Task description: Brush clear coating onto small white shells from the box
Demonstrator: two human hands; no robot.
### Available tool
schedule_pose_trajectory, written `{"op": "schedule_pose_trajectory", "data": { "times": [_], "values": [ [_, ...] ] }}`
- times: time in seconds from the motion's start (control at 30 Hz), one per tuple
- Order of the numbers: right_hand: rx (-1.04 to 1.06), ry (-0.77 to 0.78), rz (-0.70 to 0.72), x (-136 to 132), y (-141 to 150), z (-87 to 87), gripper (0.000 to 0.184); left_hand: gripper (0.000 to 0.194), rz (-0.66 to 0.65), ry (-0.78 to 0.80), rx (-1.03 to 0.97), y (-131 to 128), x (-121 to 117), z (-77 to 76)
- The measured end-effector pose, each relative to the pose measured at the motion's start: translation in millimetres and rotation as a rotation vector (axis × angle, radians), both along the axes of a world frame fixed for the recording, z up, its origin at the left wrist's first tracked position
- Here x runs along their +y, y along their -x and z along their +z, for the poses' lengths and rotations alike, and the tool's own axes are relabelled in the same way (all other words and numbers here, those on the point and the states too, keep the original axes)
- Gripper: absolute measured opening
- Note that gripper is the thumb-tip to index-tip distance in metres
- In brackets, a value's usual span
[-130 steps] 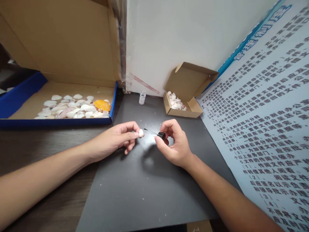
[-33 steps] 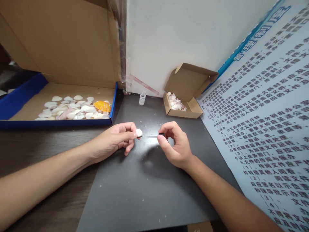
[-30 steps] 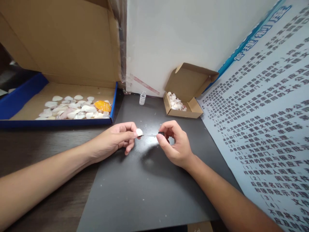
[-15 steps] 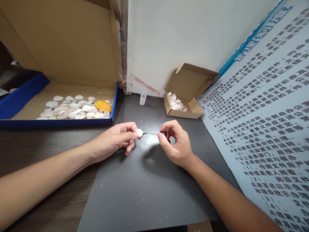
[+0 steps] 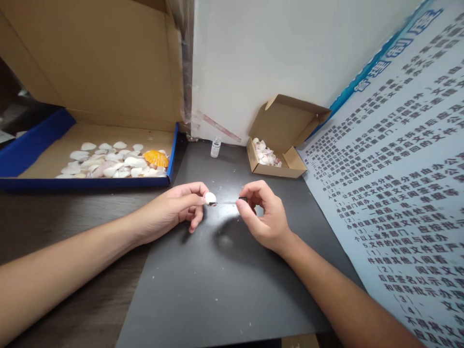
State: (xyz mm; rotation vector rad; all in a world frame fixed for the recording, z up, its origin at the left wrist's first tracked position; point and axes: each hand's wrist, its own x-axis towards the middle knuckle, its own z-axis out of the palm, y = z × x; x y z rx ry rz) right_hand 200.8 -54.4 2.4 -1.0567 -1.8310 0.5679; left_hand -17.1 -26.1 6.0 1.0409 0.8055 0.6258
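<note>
My left hand (image 5: 184, 205) pinches a small white seashell (image 5: 210, 197) between thumb and fingertips, above the grey mat. Between the thumb and fingers of my right hand (image 5: 263, 212) is the black cap of a small applicator brush (image 5: 228, 203). Its thin pale stem points left, and the dark tip lies against the lower edge of the shell. Whether the tip presses on the shell or only passes in front cannot be made out. A small clear bottle (image 5: 215, 149) with a white label stands upright on the mat beyond my hands.
On the left, an open blue-edged cardboard box (image 5: 119, 182) holds many white shells and one orange shell (image 5: 156, 158). A smaller open brown box (image 5: 279, 170) with shells stands at the back right. A printed board (image 5: 391, 159) leans along the right. The grey mat (image 5: 188, 299) covers the desk.
The brush's dark tip has moved left from beside the shell onto its lower edge. The shell is turned slightly, and both hands have stayed nearly in place.
</note>
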Motion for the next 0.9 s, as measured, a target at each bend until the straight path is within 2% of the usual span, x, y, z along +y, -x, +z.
{"op": "schedule_pose_trajectory", "data": {
  "times": [0.1, 0.27, 0.5, 0.63, 0.77, 0.9],
  "values": [
    [-0.013, -0.014, -0.038, -0.5, -0.1, 0.3, 0.014, 0.015, 0.000, -0.003, -0.005, 0.3, 0.2, -0.4],
    [-0.002, -0.024, 0.017, -0.4, -1.2, -2.0, 0.006, 0.014, -0.021, 0.001, -0.015, 1.6, 0.8, -2.3],
    [0.009, -0.018, 0.010, 0.4, -1.3, -1.0, 0.006, 0.013, -0.009, 0.006, -0.005, 0.1, 0.4, -0.3],
    [0.037, 0.019, -0.059, 3.5, -3.3, -2.5, 0.009, 0.011, -0.004, -0.007, -0.002, 1.0, -0.4, -0.3],
    [0.051, 0.085, -0.119, 7.5, -3.1, -8.1, 0.014, 0.008, -0.106, -0.036, -0.055, 1.2, -4.2, 0.0],
    [-0.025, 0.046, -0.101, 6.3, 0.3, -10.4, 0.023, 0.007, -0.204, -0.038, -0.143, 1.1, -8.6, -0.7]
  ]
}}
